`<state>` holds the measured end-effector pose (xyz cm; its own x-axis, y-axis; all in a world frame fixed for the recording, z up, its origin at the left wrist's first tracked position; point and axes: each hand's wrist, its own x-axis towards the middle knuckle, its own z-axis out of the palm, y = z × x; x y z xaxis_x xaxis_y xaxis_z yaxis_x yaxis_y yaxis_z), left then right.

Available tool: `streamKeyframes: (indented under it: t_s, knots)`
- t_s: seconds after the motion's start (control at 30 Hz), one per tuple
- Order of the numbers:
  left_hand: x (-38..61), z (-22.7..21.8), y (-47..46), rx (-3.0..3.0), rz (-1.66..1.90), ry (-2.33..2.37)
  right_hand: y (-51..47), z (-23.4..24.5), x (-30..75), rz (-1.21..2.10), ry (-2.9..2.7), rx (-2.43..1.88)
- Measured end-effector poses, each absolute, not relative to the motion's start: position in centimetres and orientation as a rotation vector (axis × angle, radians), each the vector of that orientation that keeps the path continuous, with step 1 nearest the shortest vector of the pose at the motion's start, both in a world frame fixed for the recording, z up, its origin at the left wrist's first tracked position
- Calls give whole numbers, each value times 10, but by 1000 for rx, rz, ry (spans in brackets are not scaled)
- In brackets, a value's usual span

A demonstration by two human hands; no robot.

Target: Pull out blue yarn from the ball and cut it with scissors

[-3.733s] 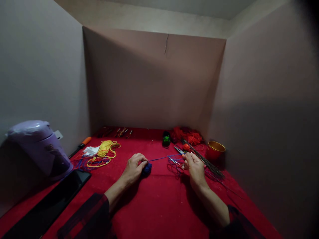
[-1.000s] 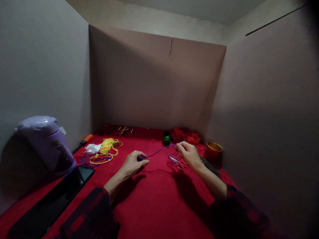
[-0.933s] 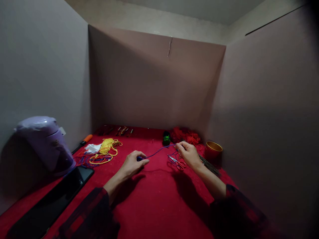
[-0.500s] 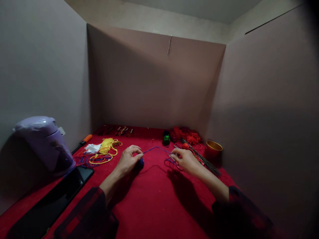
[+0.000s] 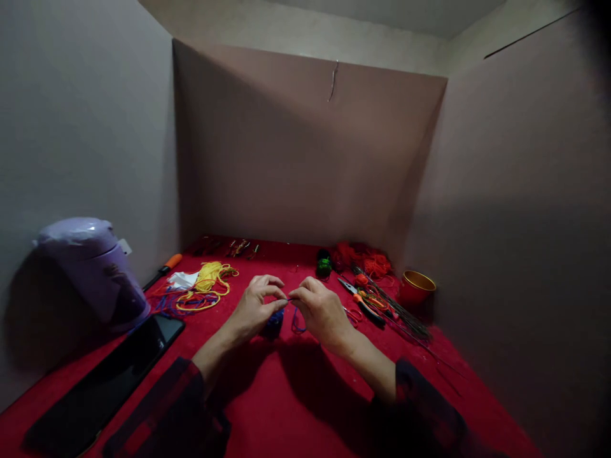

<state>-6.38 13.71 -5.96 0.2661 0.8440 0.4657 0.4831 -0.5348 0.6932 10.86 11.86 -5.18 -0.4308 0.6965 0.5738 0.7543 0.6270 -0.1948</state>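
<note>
Above the red cloth, the fingertips of my left hand (image 5: pixel 255 307) and my right hand (image 5: pixel 324 312) meet, both pinching a length of blue-purple yarn (image 5: pixel 298 323). A loop of it hangs below my right fingers. Just under my left hand sits a dark blue ball of yarn (image 5: pixel 273 323), partly covered by the fingers. What look like red scissor handles (image 5: pixel 354 315) show beside my right hand; the rest is hidden behind it. Pliers (image 5: pixel 363 303) with orange and black handles lie farther right.
Yellow yarn (image 5: pixel 212 278) and tangled threads lie left, near a phone (image 5: pixel 105 381) and a purple pot-like container (image 5: pixel 90 273). Green yarn (image 5: pixel 324 266), red yarn (image 5: pixel 377 263), thin stems (image 5: pixel 405 318) and a red-gold cup (image 5: pixel 416 289) stand right. Panels enclose three sides.
My right hand has moved left to meet my left hand, and the yarn stretched between them has shortened. The pliers and red handles now show where my right hand was. The view has shifted slightly.
</note>
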Motion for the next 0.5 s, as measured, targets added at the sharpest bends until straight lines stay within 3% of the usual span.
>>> streamKeyframes:
  t_s: [0.27, 0.5]
  knots:
    - [-62, -60, 137, 2100, 1153, 1180, 115, -66, 111, 43, -2127, -1078]
    - [-60, -58, 137, 2013, 1055, 1178, 116, -78, 116, 483, -1798, -1097]
